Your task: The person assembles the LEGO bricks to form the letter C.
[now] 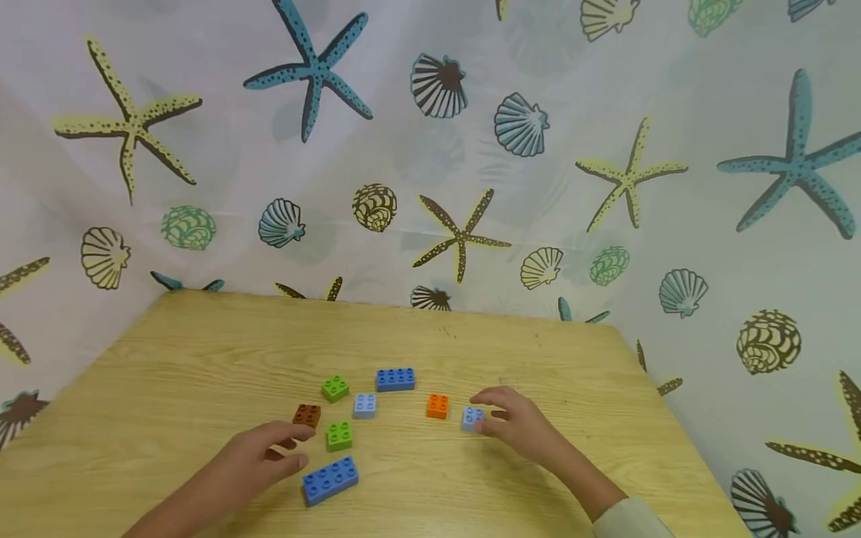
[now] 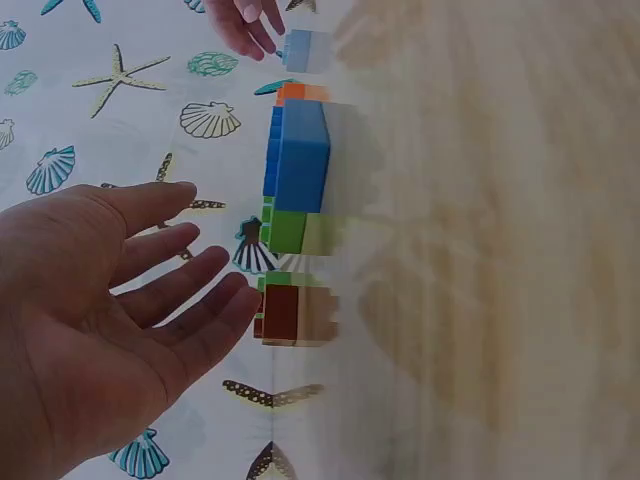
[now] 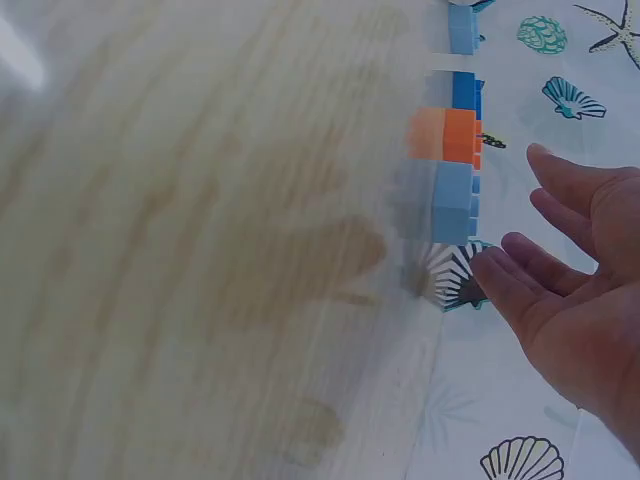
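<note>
My left hand (image 1: 252, 463) hovers over the table's left part, its fingers spread with nothing in them. Close to its fingertips lie a brown brick (image 1: 307, 415), a green brick (image 1: 339, 436) and a long blue brick (image 1: 330, 481). In the left wrist view, the brown brick (image 2: 281, 315) sits just beyond the fingers. My right hand (image 1: 521, 426) is held around a light blue brick (image 1: 472, 418), fingers relaxed and parted. From the right wrist view, a gap shows between that light blue brick (image 3: 453, 202) and the right hand (image 3: 575, 275).
An orange brick (image 1: 438, 406) lies between the hands. Farther back are another light blue brick (image 1: 365, 406), a second green brick (image 1: 335, 388) and a second long blue brick (image 1: 395, 379). Behind the wooden table (image 1: 377, 329) hangs a curtain (image 1: 377, 157) printed with shells and starfish.
</note>
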The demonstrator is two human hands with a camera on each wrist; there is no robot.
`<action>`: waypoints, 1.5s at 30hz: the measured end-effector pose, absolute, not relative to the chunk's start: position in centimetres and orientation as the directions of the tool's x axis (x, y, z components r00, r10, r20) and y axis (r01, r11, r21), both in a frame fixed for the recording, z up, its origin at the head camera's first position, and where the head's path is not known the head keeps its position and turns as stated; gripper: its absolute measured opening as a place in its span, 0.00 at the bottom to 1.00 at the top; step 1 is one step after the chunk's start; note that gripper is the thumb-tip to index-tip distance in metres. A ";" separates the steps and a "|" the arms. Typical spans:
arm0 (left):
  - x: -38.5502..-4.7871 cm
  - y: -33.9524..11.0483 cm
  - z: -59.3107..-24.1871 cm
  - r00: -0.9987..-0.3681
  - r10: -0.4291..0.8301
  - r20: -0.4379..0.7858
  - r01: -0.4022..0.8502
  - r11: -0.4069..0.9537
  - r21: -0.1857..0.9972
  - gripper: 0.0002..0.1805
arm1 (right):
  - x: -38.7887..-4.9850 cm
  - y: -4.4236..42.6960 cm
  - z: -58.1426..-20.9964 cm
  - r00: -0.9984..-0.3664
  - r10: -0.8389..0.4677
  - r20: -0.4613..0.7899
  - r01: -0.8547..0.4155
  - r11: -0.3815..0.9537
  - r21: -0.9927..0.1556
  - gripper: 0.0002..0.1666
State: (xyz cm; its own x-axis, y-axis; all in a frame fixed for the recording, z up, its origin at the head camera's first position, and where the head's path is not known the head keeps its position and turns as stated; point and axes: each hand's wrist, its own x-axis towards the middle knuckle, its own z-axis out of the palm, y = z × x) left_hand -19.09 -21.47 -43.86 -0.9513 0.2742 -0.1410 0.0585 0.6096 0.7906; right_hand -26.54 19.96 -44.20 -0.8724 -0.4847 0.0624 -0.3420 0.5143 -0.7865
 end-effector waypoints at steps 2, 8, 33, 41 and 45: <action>-19.0 -21.4 -44.2 -0.943 0.286 -0.173 0.037 0.604 0.796 0.24 | -26.9 19.9 -44.5 -0.866 -0.498 0.049 -0.341 0.516 -0.786 0.23; -18.7 -20.8 -44.8 -0.923 0.299 -0.243 -0.014 0.604 0.797 0.23 | -27.5 19.8 -45.4 -0.865 -0.501 0.026 -0.322 0.514 -0.795 0.15; -18.7 -18.6 -45.2 -0.912 0.217 -0.348 -0.117 0.675 0.728 0.22 | -28.2 19.4 -46.1 -0.881 -0.470 0.050 -0.347 0.573 -0.742 0.10; -18.8 -18.3 -45.3 -0.915 0.253 -0.316 -0.064 0.680 0.731 0.21 | -27.2 19.3 -45.8 -0.873 -0.487 0.023 -0.326 0.549 -0.770 0.10; -18.9 -17.9 -45.1 -0.914 0.224 -0.337 -0.092 0.697 0.711 0.21 | -26.9 19.1 -45.8 -0.872 -0.490 0.009 -0.314 0.544 -0.778 0.10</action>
State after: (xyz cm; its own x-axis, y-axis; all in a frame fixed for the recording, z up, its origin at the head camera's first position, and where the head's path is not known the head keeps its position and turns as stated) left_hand -18.91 -17.88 -45.12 -0.9143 0.2238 -0.3375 -0.0920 0.6967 0.7114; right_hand -26.88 19.10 -45.77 -0.8715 -0.4903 0.0085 -0.3136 0.5439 -0.7784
